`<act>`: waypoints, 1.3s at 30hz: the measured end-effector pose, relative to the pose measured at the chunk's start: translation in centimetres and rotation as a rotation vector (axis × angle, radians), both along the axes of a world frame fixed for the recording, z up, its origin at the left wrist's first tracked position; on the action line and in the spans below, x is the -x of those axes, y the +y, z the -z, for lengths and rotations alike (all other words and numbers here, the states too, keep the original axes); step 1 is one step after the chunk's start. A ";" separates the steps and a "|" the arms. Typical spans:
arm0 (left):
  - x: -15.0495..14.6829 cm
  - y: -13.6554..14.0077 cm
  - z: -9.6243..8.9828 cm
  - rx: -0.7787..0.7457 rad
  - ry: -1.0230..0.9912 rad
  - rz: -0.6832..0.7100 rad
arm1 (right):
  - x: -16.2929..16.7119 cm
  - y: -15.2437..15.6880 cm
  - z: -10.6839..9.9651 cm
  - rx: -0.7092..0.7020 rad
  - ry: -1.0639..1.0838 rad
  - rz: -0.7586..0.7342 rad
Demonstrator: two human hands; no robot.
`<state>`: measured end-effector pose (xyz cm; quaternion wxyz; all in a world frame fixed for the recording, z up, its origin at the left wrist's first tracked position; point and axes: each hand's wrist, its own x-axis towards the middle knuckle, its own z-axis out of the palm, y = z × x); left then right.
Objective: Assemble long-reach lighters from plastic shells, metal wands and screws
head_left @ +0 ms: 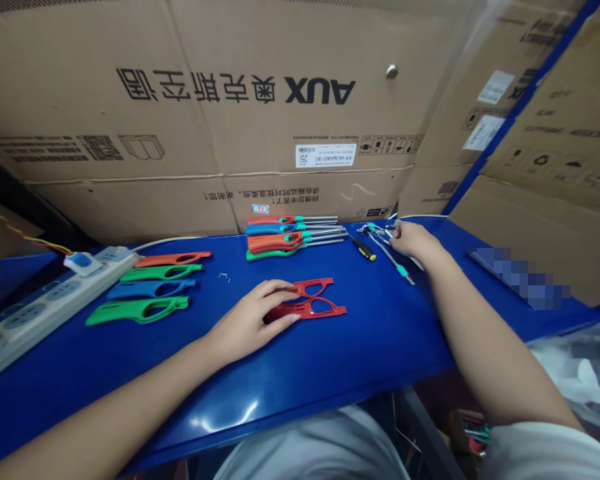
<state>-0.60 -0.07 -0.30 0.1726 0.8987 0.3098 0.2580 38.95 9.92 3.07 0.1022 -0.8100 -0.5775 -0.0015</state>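
Two red lighter shell halves (325,307) lie side by side on the blue table, inner sides up. My left hand (253,319) is over their handle ends, thumb on the near half and fingers reaching across to the far one. At the right, the fingers of my right hand (414,241) are bent and pressed together at a small pile of metal lighter tubes (387,248) with teal tips. What they pinch is hidden by the hand. A black and yellow screwdriver (364,249) lies just left of the pile.
Assembled lighters (275,241) in red, blue and green are stacked at the back. Several coloured shells (145,310) lie at left beside a white power strip (35,310). Tiny screws (225,276) sit between. A cardboard wall (205,133) closes the back. A pixelated flat object (517,277) lies at right.
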 end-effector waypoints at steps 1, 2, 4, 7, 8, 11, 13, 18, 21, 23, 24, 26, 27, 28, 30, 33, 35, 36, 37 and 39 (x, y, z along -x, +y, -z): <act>-0.1 0.0 0.1 -0.001 0.003 0.008 | 0.0 -0.1 -0.1 -0.034 0.007 -0.008; -0.1 0.1 0.1 -0.007 0.002 0.013 | 0.0 -0.2 -0.1 -0.068 0.016 -0.016; -0.2 0.1 0.1 -0.028 0.004 0.022 | 0.2 -0.3 -0.3 -0.127 0.033 -0.032; 0.0 0.2 -0.1 -0.055 0.020 0.022 | 1.0 -0.6 -0.5 -0.208 0.066 -0.084; 0.1 0.2 -0.2 -0.061 0.025 0.016 | 1.4 -0.7 -0.7 -0.243 0.089 -0.122; 0.8 0.5 -0.8 -0.059 0.049 0.009 | 2.8 -1.2 -1.1 -0.369 0.205 -0.312; 1.3 0.8 -1.2 -0.048 0.076 0.015 | 3.9 -1.8 -1.3 -0.437 0.252 -0.474; 1.6 0.7 -2.0 -0.149 -0.028 -0.094 | 7.3 -3.8 -1.1 -0.432 0.233 -0.822; 1.2 0.1 -2.6 -0.329 -0.233 -0.309 | 9.9 -5.2 -0.6 -0.415 0.222 -0.979; 0.8 -0.5 -2.9 -0.373 -0.294 -0.398 | 11.5 -6.1 -0.2 -0.417 0.208 -1.076; 0.6 -0.9 -3.0 -0.358 -0.304 -0.406 | 12.2 -6.5 0.0 -0.416 0.211 -1.121; 0.3 -1.4 -3.1 -0.293 -0.314 -0.378 | 13.2 -7.2 0.2 -0.408 0.222 -1.196; 0.1 -1.6 -3.1 -0.263 -0.317 -0.349 | 13.6 -7.5 0.3 -0.401 0.224 -1.229; 0.0 -1.8 -3.0 -0.239 -0.321 -0.318 | 13.9 -7.6 0.4 -0.394 0.222 -1.256; -0.2 -2.0 -2.7 -0.208 -0.331 -0.261 | 14.2 -7.8 0.6 -0.388 0.214 -1.303; -0.4 -2.1 -2.1 -0.184 -0.345 -0.216 | 14.3 -7.9 0.9 -0.389 0.203 -1.346; -0.5 -2.1 -1.8 -0.175 -0.351 -0.209 | 14.4 -8.0 1.0 -0.380 0.197 -1.368; -0.5 -2.0 -1.7 -0.176 -0.358 -0.206 | 14.5 -8.1 1.0 -0.375 0.192 -1.378; -0.5 -2.0 -1.6 -0.181 -0.366 -0.201 | 14.5 -8.2 1.0 -0.368 0.188 -1.389; -0.4 -2.0 -1.6 -0.200 -0.383 -0.188 | 14.6 -8.3 1.0 -0.360 0.177 -1.407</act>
